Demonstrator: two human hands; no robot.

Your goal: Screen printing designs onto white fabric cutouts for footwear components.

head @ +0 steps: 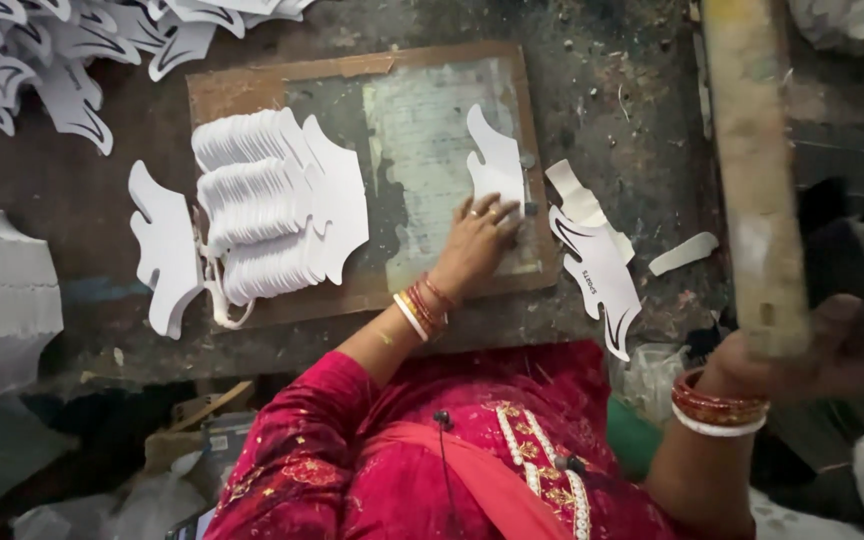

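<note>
My left hand point(479, 243) presses flat on a white shaped cut-out piece point(497, 165) lying on a worn brown board point(252, 90). The fingers are spread over the piece's lower end. My right hand point(832, 350) grips the lower end of a long wooden stick point(752, 170), raised upright at the right. A fanned stack of the same white pieces point(272, 205) rests on the board's left half.
More white cut-outs lie right of the board point(597, 270), left of it point(162, 250) and heaped at the top left point(42, 50). A tall white pile point(2, 290) stands at the left edge. The dark worktop point(632, 100) is scuffed and littered.
</note>
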